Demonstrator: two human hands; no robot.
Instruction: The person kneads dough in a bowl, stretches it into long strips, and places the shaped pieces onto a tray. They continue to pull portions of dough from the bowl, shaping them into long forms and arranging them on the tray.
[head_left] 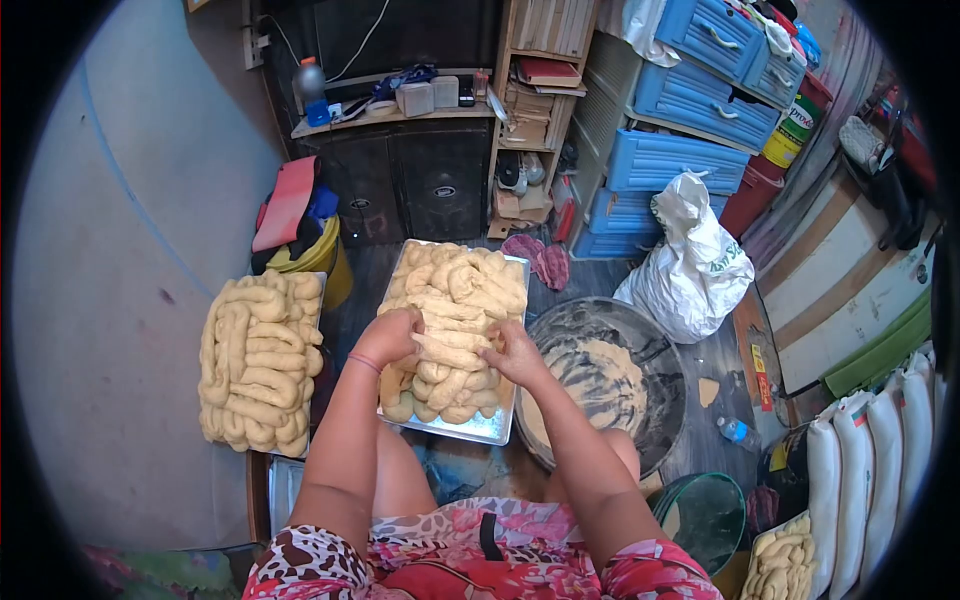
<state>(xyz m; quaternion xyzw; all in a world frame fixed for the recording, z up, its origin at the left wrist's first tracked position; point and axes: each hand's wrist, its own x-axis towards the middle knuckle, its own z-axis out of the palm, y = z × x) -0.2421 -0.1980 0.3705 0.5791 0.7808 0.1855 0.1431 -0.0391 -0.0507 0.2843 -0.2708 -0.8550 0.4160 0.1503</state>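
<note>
In front of me a metal tray point(478, 428) is heaped with thick ropes of pale dough point(460, 275). My left hand point(396, 335) and my right hand point(513, 352) grip opposite ends of one dough rope point(452, 353), which spans the pile between them. The fingers of both hands are curled round its ends. Folded strands lie beneath and behind it, and the tray's front right corner is bare metal. Left of this tray, a second pile of dough ropes point(262, 365) covers another tray.
A wide black basin point(665, 400) with floury residue stands at my right, near a white sack point(690, 270). Farther right are a green bucket point(705, 520), a plastic bottle point(738, 432) and several upright sacks point(855, 480). Blue drawers point(690, 100) and black cabinets point(440, 180) stand behind.
</note>
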